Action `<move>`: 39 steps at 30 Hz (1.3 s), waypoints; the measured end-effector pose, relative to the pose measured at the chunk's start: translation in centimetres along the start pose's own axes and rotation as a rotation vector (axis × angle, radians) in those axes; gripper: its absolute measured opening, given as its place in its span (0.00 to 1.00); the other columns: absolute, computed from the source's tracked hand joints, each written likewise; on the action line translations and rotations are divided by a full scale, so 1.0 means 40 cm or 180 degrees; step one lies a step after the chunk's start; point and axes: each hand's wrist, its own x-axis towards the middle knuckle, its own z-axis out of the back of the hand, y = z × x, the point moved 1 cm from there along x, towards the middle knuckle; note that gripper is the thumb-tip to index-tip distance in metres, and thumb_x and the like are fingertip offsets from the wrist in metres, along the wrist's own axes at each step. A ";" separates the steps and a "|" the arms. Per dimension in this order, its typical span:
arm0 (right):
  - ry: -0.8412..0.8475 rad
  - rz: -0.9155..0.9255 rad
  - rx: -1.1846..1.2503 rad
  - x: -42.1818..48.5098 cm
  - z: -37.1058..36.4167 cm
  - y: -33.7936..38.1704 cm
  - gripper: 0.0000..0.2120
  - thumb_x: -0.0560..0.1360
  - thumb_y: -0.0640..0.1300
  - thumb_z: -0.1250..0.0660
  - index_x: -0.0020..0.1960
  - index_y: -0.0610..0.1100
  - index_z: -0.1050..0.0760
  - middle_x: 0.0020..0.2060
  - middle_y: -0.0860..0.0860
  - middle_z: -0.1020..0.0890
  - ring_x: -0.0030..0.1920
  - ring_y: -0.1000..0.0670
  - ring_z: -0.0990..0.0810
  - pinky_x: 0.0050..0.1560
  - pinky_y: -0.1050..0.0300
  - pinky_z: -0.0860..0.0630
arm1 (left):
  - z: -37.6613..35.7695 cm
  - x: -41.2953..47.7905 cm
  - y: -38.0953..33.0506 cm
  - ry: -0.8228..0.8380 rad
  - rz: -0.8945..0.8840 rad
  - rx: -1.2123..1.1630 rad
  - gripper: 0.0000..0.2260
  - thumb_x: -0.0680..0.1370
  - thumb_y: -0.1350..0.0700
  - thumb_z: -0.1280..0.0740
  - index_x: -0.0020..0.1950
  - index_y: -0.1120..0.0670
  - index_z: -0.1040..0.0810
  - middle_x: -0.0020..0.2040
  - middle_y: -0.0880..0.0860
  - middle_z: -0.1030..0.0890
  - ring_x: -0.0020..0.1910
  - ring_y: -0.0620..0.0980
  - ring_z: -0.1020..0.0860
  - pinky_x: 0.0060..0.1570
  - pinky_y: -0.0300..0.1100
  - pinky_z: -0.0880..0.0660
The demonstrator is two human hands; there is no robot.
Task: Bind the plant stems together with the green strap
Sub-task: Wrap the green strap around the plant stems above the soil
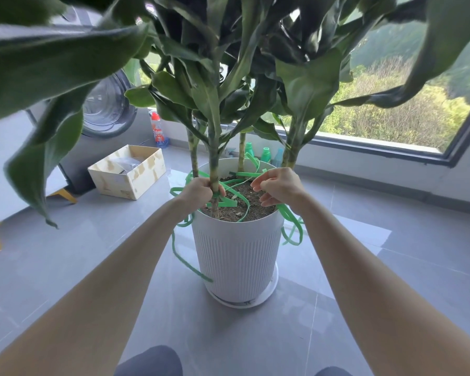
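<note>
- The green strap (229,203) loops loosely among the stems (214,164) above the soil — slack spills over both sides of the white pot (238,251).
- The left hand (198,192) grips the front stem where the strap wraps it.
- The right hand (280,187) pinches the strap near the pot's right rim.
- A cardboard box (128,172) sits on the floor to the left.

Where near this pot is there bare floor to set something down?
Bare tiles lie right of the white pot toward the window wall, and between pot and box. Crowded: the soil, crossed by green strap loops, where the left hand grips a stem and the right hand pinches the strap; bottles stand behind the pot.
</note>
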 end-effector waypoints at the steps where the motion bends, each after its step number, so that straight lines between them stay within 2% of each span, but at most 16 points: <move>1: 0.0111 0.0044 -0.0130 0.000 -0.001 0.000 0.12 0.76 0.33 0.38 0.47 0.43 0.19 0.37 0.49 0.20 0.30 0.54 0.22 0.32 0.62 0.19 | 0.001 0.001 0.001 -0.0027 -0.0008 0.0021 0.20 0.76 0.72 0.50 0.36 0.53 0.25 0.51 0.55 0.24 0.53 0.51 0.28 0.40 0.40 0.33; 3: 0.0469 0.0178 -0.0417 -0.005 -0.009 0.001 0.13 0.75 0.35 0.37 0.51 0.49 0.18 0.37 0.49 0.23 0.30 0.55 0.26 0.33 0.62 0.20 | 0.002 0.000 0.003 -0.0046 -0.0008 0.0023 0.20 0.76 0.72 0.49 0.37 0.53 0.24 0.50 0.54 0.23 0.53 0.50 0.29 0.45 0.40 0.34; 7: 0.1115 0.0230 -0.0709 -0.022 -0.041 0.003 0.20 0.74 0.34 0.40 0.55 0.55 0.21 0.52 0.39 0.21 0.34 0.54 0.29 0.31 0.66 0.24 | 0.003 -0.004 0.003 -0.0072 0.0029 0.0031 0.18 0.76 0.72 0.49 0.44 0.56 0.23 0.50 0.53 0.24 0.52 0.49 0.30 0.57 0.44 0.33; 10: 0.1408 0.0211 -0.1017 -0.021 -0.059 -0.010 0.13 0.75 0.37 0.37 0.50 0.55 0.22 0.62 0.39 0.24 0.44 0.52 0.27 0.37 0.63 0.23 | 0.004 -0.005 0.005 -0.0109 0.0044 0.0077 0.19 0.76 0.72 0.48 0.40 0.54 0.23 0.48 0.53 0.23 0.49 0.50 0.30 0.62 0.48 0.34; 12: 0.1539 0.0252 -0.1175 -0.019 -0.058 -0.016 0.03 0.76 0.45 0.34 0.48 0.52 0.23 0.60 0.41 0.23 0.49 0.52 0.26 0.41 0.61 0.23 | 0.006 -0.004 0.007 -0.0111 0.0050 0.0075 0.19 0.76 0.72 0.48 0.41 0.54 0.22 0.49 0.54 0.23 0.51 0.51 0.29 0.64 0.49 0.34; 15: 0.1589 0.0332 -0.1241 -0.025 -0.032 -0.013 0.06 0.77 0.52 0.35 0.47 0.50 0.24 0.42 0.49 0.24 0.43 0.54 0.27 0.40 0.62 0.26 | 0.007 -0.011 0.003 -0.0082 0.0046 -0.0014 0.19 0.76 0.72 0.48 0.43 0.55 0.20 0.51 0.54 0.23 0.57 0.53 0.28 0.65 0.46 0.34; 17: 0.1524 0.0395 -0.1160 -0.032 -0.009 -0.006 0.08 0.79 0.52 0.37 0.45 0.49 0.23 0.34 0.51 0.31 0.36 0.54 0.31 0.37 0.63 0.29 | 0.006 -0.022 -0.007 -0.0042 0.0061 -0.0090 0.19 0.77 0.72 0.48 0.51 0.59 0.19 0.54 0.53 0.24 0.57 0.50 0.30 0.58 0.42 0.35; 19: 0.1363 0.0451 -0.1127 -0.036 0.011 -0.001 0.11 0.79 0.51 0.38 0.42 0.49 0.22 0.33 0.51 0.32 0.35 0.54 0.32 0.38 0.63 0.30 | 0.005 -0.029 -0.012 -0.0045 0.0059 -0.0232 0.19 0.77 0.72 0.48 0.57 0.61 0.20 0.57 0.53 0.24 0.57 0.49 0.31 0.57 0.42 0.35; 22: 0.1056 0.0537 -0.1106 -0.040 0.031 0.002 0.14 0.78 0.52 0.36 0.40 0.43 0.22 0.33 0.50 0.29 0.37 0.51 0.30 0.41 0.58 0.32 | 0.005 -0.035 -0.010 -0.0106 0.0046 -0.0357 0.19 0.77 0.72 0.47 0.57 0.59 0.20 0.59 0.54 0.24 0.54 0.50 0.30 0.50 0.41 0.31; 24: 0.0878 0.0604 -0.1063 -0.044 0.042 0.001 0.17 0.77 0.52 0.35 0.39 0.40 0.24 0.32 0.49 0.28 0.37 0.50 0.30 0.42 0.56 0.32 | 0.003 -0.039 -0.011 -0.0156 0.0060 -0.0355 0.20 0.77 0.72 0.47 0.59 0.59 0.21 0.57 0.54 0.24 0.54 0.49 0.31 0.50 0.40 0.33; 28: 0.0545 0.0739 -0.1057 -0.054 0.067 0.001 0.20 0.75 0.54 0.33 0.29 0.44 0.30 0.30 0.47 0.27 0.35 0.49 0.30 0.41 0.57 0.32 | -0.001 -0.041 -0.012 -0.0275 0.0042 -0.0396 0.20 0.77 0.72 0.47 0.60 0.60 0.21 0.53 0.54 0.25 0.51 0.48 0.31 0.49 0.37 0.34; 30: 0.0403 0.0766 -0.0938 -0.063 0.077 0.006 0.23 0.74 0.53 0.32 0.27 0.45 0.35 0.27 0.49 0.31 0.32 0.50 0.34 0.37 0.58 0.36 | -0.001 -0.043 -0.009 -0.0286 0.0055 -0.0407 0.19 0.77 0.72 0.47 0.59 0.61 0.21 0.51 0.54 0.25 0.50 0.49 0.30 0.46 0.38 0.32; 32: 0.0300 0.0789 -0.0873 -0.072 0.077 0.009 0.25 0.74 0.53 0.31 0.24 0.46 0.36 0.26 0.47 0.32 0.30 0.50 0.37 0.35 0.58 0.40 | 0.000 -0.045 -0.009 -0.0277 0.0052 -0.0412 0.20 0.77 0.72 0.47 0.59 0.60 0.21 0.51 0.54 0.24 0.50 0.50 0.29 0.49 0.38 0.33; 36: -0.0057 0.0726 -0.0260 -0.076 0.054 0.005 0.23 0.70 0.55 0.29 0.20 0.48 0.29 0.27 0.44 0.26 0.30 0.51 0.35 0.40 0.57 0.37 | -0.001 -0.049 -0.008 -0.0290 0.0065 -0.0355 0.19 0.78 0.72 0.47 0.61 0.60 0.22 0.52 0.55 0.24 0.52 0.50 0.29 0.51 0.36 0.35; 38: -0.0141 0.0717 0.0038 -0.079 0.041 0.008 0.20 0.70 0.53 0.29 0.22 0.48 0.25 0.25 0.49 0.25 0.31 0.50 0.29 0.43 0.54 0.28 | -0.001 -0.053 -0.008 -0.0304 0.0083 -0.0364 0.19 0.78 0.71 0.46 0.61 0.60 0.22 0.53 0.55 0.23 0.52 0.50 0.29 0.52 0.35 0.36; 39: -0.0121 0.0713 0.0198 -0.080 0.036 0.009 0.20 0.72 0.50 0.29 0.23 0.46 0.26 0.23 0.51 0.24 0.32 0.51 0.24 0.48 0.51 0.23 | 0.000 -0.055 -0.009 -0.0295 0.0092 -0.0381 0.19 0.78 0.71 0.46 0.61 0.60 0.22 0.53 0.55 0.23 0.53 0.50 0.29 0.53 0.35 0.35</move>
